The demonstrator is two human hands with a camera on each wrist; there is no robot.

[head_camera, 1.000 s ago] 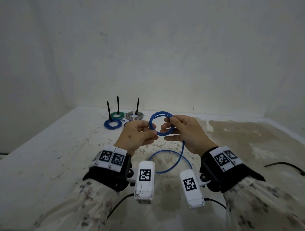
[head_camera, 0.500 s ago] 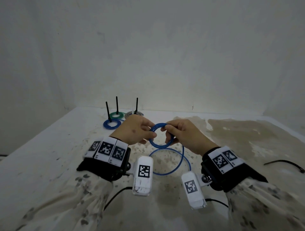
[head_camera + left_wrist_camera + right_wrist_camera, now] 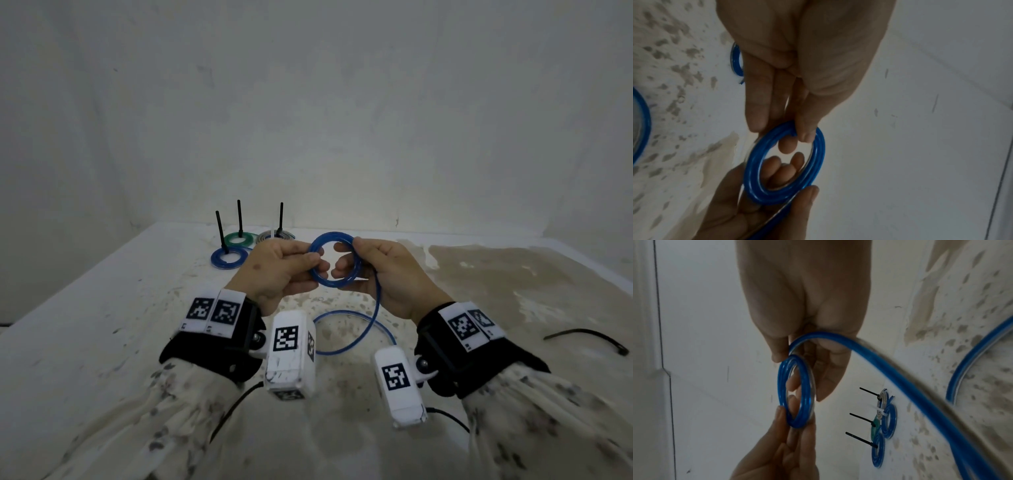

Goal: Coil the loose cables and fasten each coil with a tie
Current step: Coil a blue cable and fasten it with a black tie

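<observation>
A small blue cable coil (image 3: 335, 261) of a few turns stands upright in the air between my hands. My left hand (image 3: 313, 258) pinches its left side with thumb and fingers (image 3: 804, 129). My right hand (image 3: 356, 253) pinches its right side, where the loose tail (image 3: 376, 301) leaves the coil (image 3: 784, 386). The tail (image 3: 900, 379) drops to an uncoiled loop (image 3: 352, 330) lying on the table. A loose black tie (image 3: 582, 337) lies on the table at the right, away from both hands.
Three tied coils lie at the back left, each with a black tie standing up: blue (image 3: 228, 259), green (image 3: 241, 238) and grey (image 3: 275, 235). The right wrist view shows a further blue coil (image 3: 888, 418) beside them. A white wall closes the stained table (image 3: 102, 325) behind.
Both hands kept hold of the blue coil. It dipped toward the table half a second ago and is now raised again, back at its earlier height.
</observation>
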